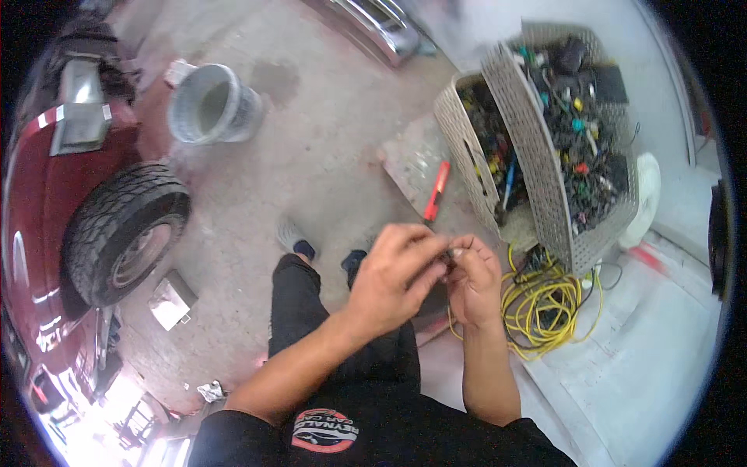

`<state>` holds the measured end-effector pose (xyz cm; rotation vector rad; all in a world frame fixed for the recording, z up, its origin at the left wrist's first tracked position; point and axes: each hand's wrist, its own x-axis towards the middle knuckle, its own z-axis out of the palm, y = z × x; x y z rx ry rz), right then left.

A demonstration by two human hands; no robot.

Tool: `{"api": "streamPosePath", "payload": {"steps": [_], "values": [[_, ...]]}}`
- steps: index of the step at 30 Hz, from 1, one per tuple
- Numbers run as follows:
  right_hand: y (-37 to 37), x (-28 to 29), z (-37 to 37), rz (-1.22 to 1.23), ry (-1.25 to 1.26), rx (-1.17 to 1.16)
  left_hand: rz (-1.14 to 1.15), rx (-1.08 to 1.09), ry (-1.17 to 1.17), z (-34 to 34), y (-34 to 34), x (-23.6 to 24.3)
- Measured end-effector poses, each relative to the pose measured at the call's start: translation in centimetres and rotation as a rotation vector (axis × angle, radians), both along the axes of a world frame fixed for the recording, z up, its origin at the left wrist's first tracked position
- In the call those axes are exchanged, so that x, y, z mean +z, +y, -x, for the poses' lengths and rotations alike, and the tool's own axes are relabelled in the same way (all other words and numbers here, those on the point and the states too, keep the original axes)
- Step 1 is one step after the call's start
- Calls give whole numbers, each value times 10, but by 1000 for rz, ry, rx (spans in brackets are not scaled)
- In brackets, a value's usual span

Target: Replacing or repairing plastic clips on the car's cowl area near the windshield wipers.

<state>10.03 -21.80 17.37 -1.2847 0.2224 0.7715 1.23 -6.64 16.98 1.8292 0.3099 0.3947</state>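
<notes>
My left hand [393, 280] and my right hand [473, 284] meet in front of my body, fingertips pinched together. Between them is a small dark piece [450, 254], mostly covered by the fingers, too small to name. Just beyond the hands lies a red stick-shaped tool [437, 191] with a dark end, on a flat board [405, 159] on the floor. Right of my hands stand two grey perforated baskets, a nearer one [457, 117] and a taller one [537, 132], filled with small dark and coloured plastic parts.
A coiled yellow cable [537, 315] lies below the baskets. At left is a red vehicle with a large tire [124, 226]. A translucent bucket [233, 105] stands on the concrete floor, and a small metal box [173, 300] lies near the tire. Chrome trim [381, 27] rests at the top.
</notes>
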Motion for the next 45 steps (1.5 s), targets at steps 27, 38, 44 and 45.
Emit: {"api": "streamPosePath", "payload": {"steps": [27,38,44,45], "values": [[471,271,541,-571,123,1223,-745,909,-108,636,311,318],[694,283,748,-722,237,1373,-972,1112,-143,833,514,336],[850,347,864,-936,-132,1531,-670,1595,-17,978,561,404],[874,360,873,-947,-142,1529,-634,1673,-132,999,565,413]]}}
